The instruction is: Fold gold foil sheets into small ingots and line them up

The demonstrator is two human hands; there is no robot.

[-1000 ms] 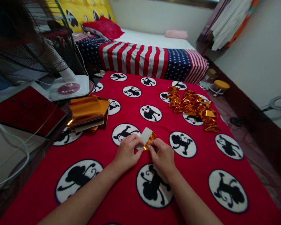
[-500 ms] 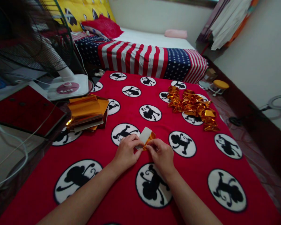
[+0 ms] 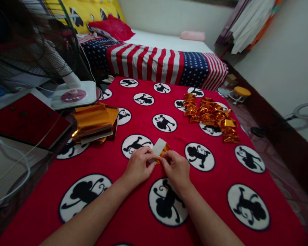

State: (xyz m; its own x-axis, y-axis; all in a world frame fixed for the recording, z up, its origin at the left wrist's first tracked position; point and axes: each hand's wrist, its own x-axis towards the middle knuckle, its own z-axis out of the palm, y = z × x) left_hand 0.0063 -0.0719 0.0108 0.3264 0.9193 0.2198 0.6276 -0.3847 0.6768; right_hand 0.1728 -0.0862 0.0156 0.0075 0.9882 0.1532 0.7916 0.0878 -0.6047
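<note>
A small sheet of gold foil paper (image 3: 159,147), partly folded, is pinched between my two hands over the red cloth. Its pale back faces up on the left, and shiny gold shows along the right. My left hand (image 3: 141,163) grips the lower left edge with thumb and fingertips. The lower right edge is held by my right hand (image 3: 176,167), its fingertips close to those of the left. My fingers hide the paper's bottom edge. To the left lies a stack of gold foil paper (image 3: 93,121). Several folded gold foil pieces (image 3: 210,114) sit in rows at the far right.
A red cloth with monkey prints (image 3: 215,208) covers the surface under my hands. At the left stands a fan (image 3: 74,92) with a white base, beside a dark red panel (image 3: 28,123). Behind is a bed with a flag-patterned cover (image 3: 154,63). A small yellow-topped stool (image 3: 242,91) is on the floor.
Almost nothing differs. Both hands keep their pinch on the foil paper, with only a tiny shift of the fingers and the view.
</note>
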